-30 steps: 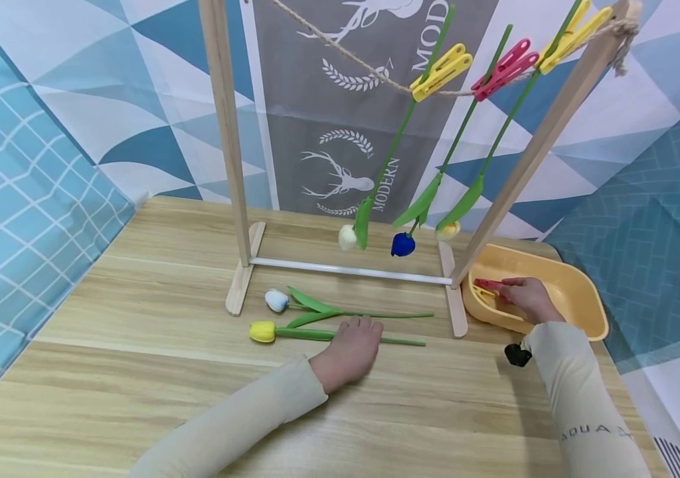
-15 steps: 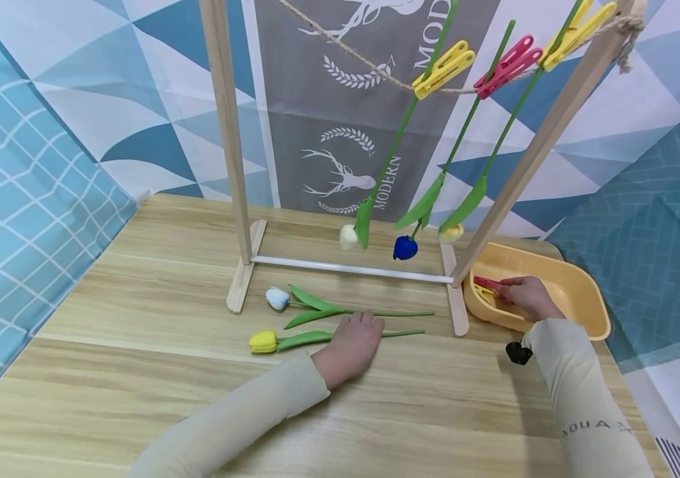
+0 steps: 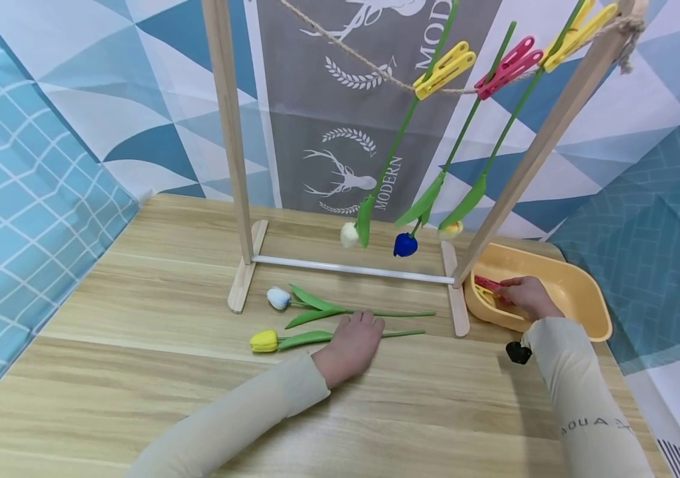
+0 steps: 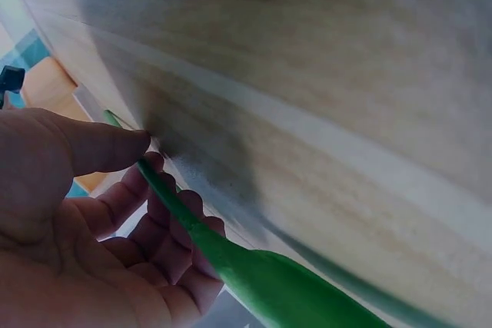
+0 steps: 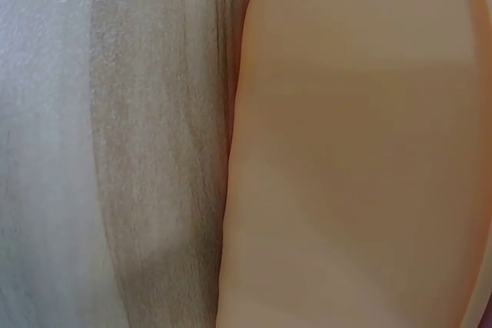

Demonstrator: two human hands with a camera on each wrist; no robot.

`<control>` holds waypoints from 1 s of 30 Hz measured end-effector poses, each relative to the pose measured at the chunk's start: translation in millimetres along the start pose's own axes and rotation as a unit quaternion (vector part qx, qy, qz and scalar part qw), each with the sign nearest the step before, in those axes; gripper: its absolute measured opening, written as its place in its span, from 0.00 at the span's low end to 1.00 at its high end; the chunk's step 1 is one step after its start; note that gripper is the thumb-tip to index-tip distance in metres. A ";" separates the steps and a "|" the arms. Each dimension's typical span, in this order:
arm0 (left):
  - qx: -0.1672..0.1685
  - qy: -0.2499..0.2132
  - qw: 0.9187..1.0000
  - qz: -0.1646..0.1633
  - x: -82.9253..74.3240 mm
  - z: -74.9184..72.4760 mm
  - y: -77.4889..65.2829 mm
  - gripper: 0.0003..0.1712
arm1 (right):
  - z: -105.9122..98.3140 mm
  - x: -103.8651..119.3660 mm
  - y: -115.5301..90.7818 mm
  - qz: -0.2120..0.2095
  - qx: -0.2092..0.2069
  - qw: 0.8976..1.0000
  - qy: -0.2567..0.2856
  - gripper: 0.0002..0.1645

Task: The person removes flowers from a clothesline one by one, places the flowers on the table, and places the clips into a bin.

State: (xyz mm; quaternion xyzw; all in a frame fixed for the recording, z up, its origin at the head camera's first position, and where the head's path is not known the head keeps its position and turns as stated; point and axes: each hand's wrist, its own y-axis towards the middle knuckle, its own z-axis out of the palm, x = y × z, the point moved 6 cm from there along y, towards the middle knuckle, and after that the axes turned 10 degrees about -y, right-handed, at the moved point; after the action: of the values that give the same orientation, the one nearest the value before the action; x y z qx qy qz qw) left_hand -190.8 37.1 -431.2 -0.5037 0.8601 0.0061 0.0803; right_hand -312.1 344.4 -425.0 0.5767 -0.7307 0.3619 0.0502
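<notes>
My left hand (image 3: 352, 348) pinches the stem of a yellow tulip (image 3: 265, 340) low over the wooden table. In the left wrist view, thumb and forefinger meet on the green stem (image 4: 181, 211), the other fingers lying curled behind it. A pale blue tulip (image 3: 278, 298) lies just beyond, roughly parallel. Over at the right, my right hand (image 3: 529, 297) reaches into an orange plastic basin (image 3: 579, 299) and grips a red clothespin (image 3: 485, 282). Yellow clothespins (image 3: 486, 296) lie beneath it, partly hidden. The right wrist view shows only table and basin (image 5: 361, 151).
A wooden frame (image 3: 229, 126) with a white bottom bar (image 3: 352, 269) stands behind the tulips. On its rope (image 3: 346, 50), yellow and red clothespins hold a white tulip (image 3: 349, 235), a blue tulip (image 3: 405, 245) and a cream tulip (image 3: 450, 230) upside down.
The yellow tulip has turned slightly: its bloom shifted toward me and its stem end away. My right hand stays in the basin with the red clothespin, almost still.
</notes>
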 end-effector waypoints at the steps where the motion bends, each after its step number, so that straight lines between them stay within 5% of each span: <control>1: 0.001 -0.001 1.000 -0.001 0.2 -0.1 -0.2 0.16 | -0.1 0.2 0.2 -0.002 -0.001 1.000 0.000 0.31; 13: -0.012 -0.025 1.000 -0.006 9.1 -11.2 -6.2 0.16 | -0.3 2.7 0.7 -0.018 -0.006 1.000 -0.001 0.31; 24: -0.089 -0.075 0.993 -0.013 30.0 -31.8 -17.8 0.08 | 1.8 2.0 2.7 -0.020 -0.001 1.000 -0.006 0.32; 30: -0.097 -0.084 0.991 -0.025 40.3 -45.3 -26.4 0.08 | 2.5 3.1 0.4 -0.021 0.003 1.000 -0.006 0.34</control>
State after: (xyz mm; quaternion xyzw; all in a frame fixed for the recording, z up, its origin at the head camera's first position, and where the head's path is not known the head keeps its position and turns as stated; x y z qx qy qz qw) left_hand -193.2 -14.9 -390.4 -0.5280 0.8329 0.1299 0.1031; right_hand -312.6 340.5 -425.5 0.5945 -0.7173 0.3597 0.0517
